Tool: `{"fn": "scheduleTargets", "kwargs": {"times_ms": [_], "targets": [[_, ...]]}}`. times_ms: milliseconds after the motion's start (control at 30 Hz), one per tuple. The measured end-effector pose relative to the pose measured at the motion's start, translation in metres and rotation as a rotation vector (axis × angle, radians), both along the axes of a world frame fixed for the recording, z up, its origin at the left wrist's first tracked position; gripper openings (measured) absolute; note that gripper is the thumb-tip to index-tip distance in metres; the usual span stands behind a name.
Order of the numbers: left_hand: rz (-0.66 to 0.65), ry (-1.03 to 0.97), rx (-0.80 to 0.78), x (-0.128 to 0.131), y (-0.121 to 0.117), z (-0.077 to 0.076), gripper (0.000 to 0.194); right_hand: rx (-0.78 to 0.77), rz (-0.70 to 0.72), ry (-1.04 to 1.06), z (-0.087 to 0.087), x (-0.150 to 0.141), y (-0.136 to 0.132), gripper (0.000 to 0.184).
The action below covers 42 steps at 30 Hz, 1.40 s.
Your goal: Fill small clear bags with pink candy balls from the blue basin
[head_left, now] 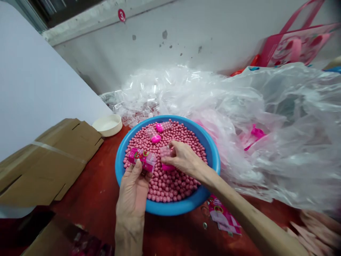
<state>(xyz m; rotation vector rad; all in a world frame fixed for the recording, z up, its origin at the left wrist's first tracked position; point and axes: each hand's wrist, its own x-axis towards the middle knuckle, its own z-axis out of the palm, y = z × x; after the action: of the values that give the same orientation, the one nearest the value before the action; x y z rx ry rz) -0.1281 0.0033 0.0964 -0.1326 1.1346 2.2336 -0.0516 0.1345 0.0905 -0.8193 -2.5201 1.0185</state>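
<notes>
Over the rim of the blue plastic basin (167,209), the hands are just apart. The left hand (133,192) grips a labelled pink candy tube (142,159), its long axis pointing at the right hand (183,159), which pinches a clear pink-capped vial (165,152) above the pink candy balls (170,185).

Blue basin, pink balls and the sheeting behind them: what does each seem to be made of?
The blue basin looks like moulded plastic, given its smooth, glossy rim. The pink balls may be coated candy, with an even satin surface, though the look can't confirm it. The sheeting seems thin, clear plastic film, crumpled and shiny.
</notes>
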Motion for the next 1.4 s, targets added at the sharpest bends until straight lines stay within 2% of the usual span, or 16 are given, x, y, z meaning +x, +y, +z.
{"fn": "scheduleTargets", "kwargs": {"times_ms": [67, 100, 233, 333, 433, 633, 767, 967, 1067, 1233, 1400], "targets": [[0.003, 0.003, -0.005, 0.000, 0.000, 0.000, 0.021, -0.119, -0.048, 0.069, 0.001, 0.014, -0.006, 0.024], [0.005, 0.009, -0.006, 0.000, 0.000, 0.000, 0.020, -0.232, -0.073, 0.135, 0.002, 0.020, -0.010, 0.023], [-0.018, 0.036, 0.023, 0.001, -0.003, -0.005, 0.014, -0.841, -0.192, 0.531, 0.007, 0.043, -0.030, 0.031], [-0.089, 0.029, 0.039, 0.009, -0.004, -0.008, 0.017, -1.017, -0.302, 0.738, 0.011, 0.052, -0.047, 0.038], [-0.107, 0.033, 0.045, 0.027, -0.002, -0.007, 0.024, -1.051, -0.408, 0.840, 0.014, 0.058, -0.062, 0.041], [-0.148, 0.020, 0.036, 0.061, 0.001, -0.005, 0.026, -0.960, -0.581, 0.920, 0.008, 0.074, -0.078, 0.045], [-0.182, 0.077, 0.034, 0.069, 0.001, -0.005, 0.025, -0.879, -0.631, 0.933, 0.006, 0.084, -0.086, 0.044], [-0.232, 0.128, -0.001, 0.075, 0.002, -0.005, 0.020, -0.915, -0.784, 1.046, 0.015, 0.087, -0.097, 0.038], [-0.264, 0.154, -0.003, 0.077, 0.002, -0.005, 0.024, -0.909, -0.816, 1.094, 0.009, 0.087, -0.098, 0.037], [-0.297, 0.168, -0.011, 0.079, 0.004, -0.005, 0.027, -0.892, -0.760, 1.143, -0.011, 0.089, -0.096, 0.035], [-0.320, 0.187, -0.017, 0.084, 0.008, -0.004, 0.027, -0.924, -0.823, 1.147, -0.013, 0.086, -0.103, 0.036]]}}
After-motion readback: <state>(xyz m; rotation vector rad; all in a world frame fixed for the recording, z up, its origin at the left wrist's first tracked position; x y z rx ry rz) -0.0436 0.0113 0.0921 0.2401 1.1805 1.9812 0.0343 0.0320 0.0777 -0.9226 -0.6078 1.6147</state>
